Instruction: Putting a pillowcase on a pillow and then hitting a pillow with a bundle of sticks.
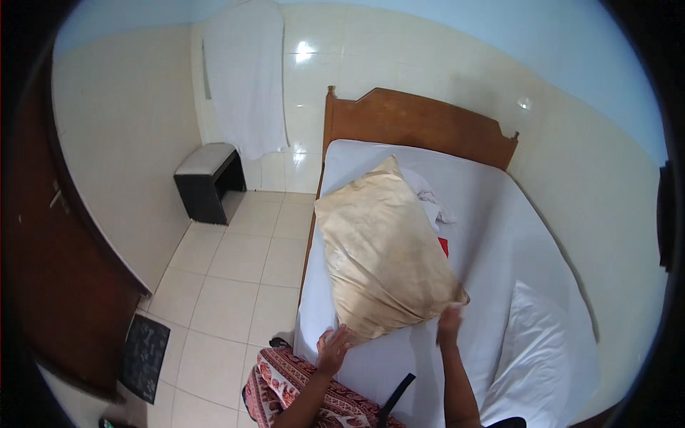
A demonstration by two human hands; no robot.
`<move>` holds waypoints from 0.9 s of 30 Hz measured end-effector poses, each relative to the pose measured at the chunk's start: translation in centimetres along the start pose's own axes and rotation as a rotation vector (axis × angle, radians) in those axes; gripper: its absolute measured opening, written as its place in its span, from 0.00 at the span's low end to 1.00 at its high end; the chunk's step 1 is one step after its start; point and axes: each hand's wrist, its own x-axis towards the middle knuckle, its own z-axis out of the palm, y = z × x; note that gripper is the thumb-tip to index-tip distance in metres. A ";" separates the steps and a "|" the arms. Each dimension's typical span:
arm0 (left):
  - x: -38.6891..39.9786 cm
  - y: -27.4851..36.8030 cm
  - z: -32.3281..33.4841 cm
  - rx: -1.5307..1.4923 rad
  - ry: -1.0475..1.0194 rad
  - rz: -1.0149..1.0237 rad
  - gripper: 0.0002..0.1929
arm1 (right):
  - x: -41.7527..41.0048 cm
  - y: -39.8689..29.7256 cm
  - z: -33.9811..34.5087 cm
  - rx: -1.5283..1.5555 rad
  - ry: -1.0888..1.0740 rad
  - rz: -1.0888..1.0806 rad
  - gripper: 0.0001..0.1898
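Observation:
A beige pillow (382, 257) with faint stains lies at a slant on the white-sheeted bed (481, 246). At its lower left corner is my left hand (333, 350), fingers touching the fabric; whether they grip it cannot be told. My right hand (450, 323), somewhat blurred, is at the lower right corner, and its grip is unclear. Crumpled white cloth (428, 200) and a small red item (443, 246) show partly from beneath or behind the pillow's right side. A white pillow (535, 353) lies at the bed's right edge.
A wooden headboard (412, 120) stands against the tiled wall. On the left are a black stool with a pale seat (206, 160), a hanging white cloth (246, 80), a brown door (64, 257) and a dark floor mat (144, 356). A black strap (397, 396) hangs near my patterned clothing.

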 end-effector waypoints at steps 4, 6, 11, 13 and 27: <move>-0.3 -0.2 0.4 0.010 0.022 -0.012 0.18 | -1.6 1.5 -0.8 0.133 -0.571 0.463 0.18; 0.1 -0.6 0.6 -0.009 0.029 -0.004 0.19 | 6.2 -6.2 -9.3 0.512 -0.477 0.569 0.20; 0.2 -0.8 -0.7 -0.020 0.032 0.026 0.20 | 12.4 -11.9 -14.2 0.924 0.220 0.224 0.23; 0.3 -0.9 -0.4 -0.039 0.072 0.060 0.21 | 10.3 -9.6 -10.7 1.023 0.477 0.155 0.25; 0.3 0.4 -0.9 0.032 0.050 0.049 0.19 | 3.9 -9.1 -14.3 0.996 0.064 0.567 0.22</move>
